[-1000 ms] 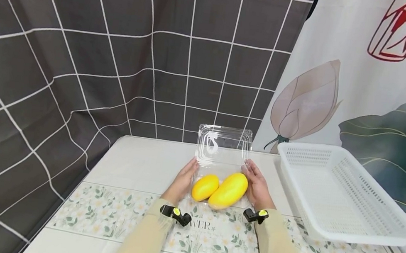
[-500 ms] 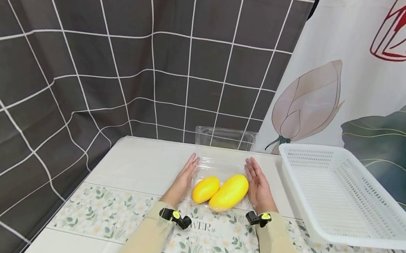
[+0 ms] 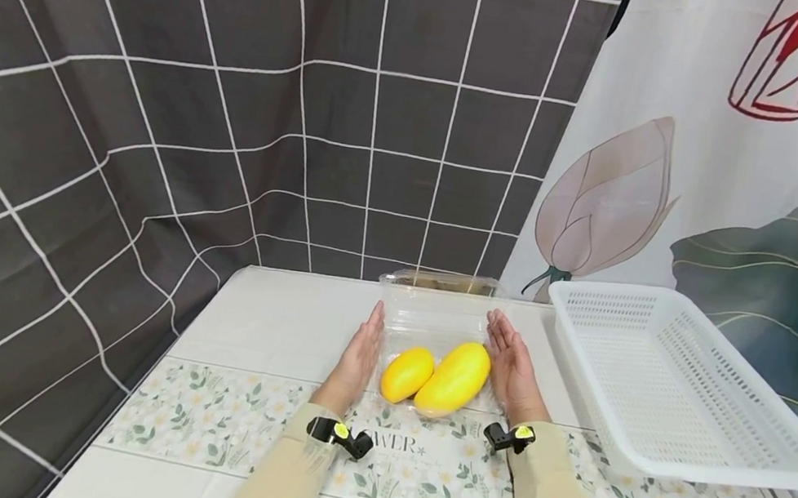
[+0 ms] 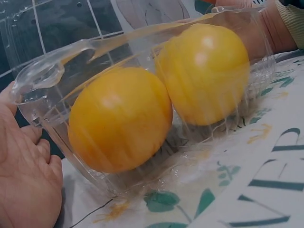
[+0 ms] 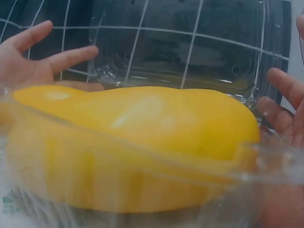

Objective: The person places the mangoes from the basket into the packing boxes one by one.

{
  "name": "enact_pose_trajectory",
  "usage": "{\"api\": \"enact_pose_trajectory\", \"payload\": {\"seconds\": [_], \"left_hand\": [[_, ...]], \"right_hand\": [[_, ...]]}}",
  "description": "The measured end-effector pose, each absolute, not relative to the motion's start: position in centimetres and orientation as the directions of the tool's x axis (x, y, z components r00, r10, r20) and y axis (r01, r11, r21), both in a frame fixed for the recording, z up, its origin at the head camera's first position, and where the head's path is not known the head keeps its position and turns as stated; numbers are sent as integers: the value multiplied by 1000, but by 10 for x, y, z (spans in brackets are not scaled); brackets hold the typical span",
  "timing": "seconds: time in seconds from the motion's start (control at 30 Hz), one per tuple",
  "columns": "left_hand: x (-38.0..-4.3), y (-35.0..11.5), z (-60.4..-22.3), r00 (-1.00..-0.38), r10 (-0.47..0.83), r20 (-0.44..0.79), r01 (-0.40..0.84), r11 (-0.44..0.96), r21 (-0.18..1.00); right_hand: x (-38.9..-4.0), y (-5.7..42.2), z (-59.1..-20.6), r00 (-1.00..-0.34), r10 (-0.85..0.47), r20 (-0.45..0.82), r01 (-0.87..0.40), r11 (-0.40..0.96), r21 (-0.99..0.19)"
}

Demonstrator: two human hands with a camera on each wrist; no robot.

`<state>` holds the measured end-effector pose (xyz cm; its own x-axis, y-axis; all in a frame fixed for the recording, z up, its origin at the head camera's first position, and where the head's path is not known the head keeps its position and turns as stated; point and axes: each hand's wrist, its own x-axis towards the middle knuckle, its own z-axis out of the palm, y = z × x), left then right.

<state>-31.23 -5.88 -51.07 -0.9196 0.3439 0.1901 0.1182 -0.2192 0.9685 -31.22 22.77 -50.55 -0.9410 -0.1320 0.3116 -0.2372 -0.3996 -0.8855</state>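
Observation:
A clear plastic clamshell box [image 3: 433, 337] rests on the table with its lid [image 5: 166, 59] swung back at the far side. Inside lie two yellow mangoes, a smaller mango [image 3: 407, 374] on the left and a larger, longer mango [image 3: 453, 380] on the right. My left hand [image 3: 359, 355] is beside the box's left wall, fingers extended and palm turned inward. On the opposite side my right hand [image 3: 512, 370] is held the same way, close to the right wall. Neither hand grips anything. Both mangoes show through the box's front wall in the left wrist view.
A white perforated plastic basket [image 3: 685, 466] stands at the right of the table. Beneath the box runs a flower-printed strip [image 3: 238, 428] of the tablecloth. A dark grid curtain [image 3: 311, 108] hangs behind, with a white printed curtain [image 3: 633, 78] to its right.
The box's lid has tipped farther back, away from me. Both hands have loosened from the box's sides, and their fingers have straightened. The mangoes stay in the box.

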Motion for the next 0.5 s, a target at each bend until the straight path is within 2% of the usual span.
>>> {"api": "enact_pose_trajectory", "payload": {"seconds": [0.5], "left_hand": [[-295,-60,-510,-924,340,177,109,-208,972]], "right_hand": [[-300,230,-507,-950,-155,270,-191,-394,-899]]}}
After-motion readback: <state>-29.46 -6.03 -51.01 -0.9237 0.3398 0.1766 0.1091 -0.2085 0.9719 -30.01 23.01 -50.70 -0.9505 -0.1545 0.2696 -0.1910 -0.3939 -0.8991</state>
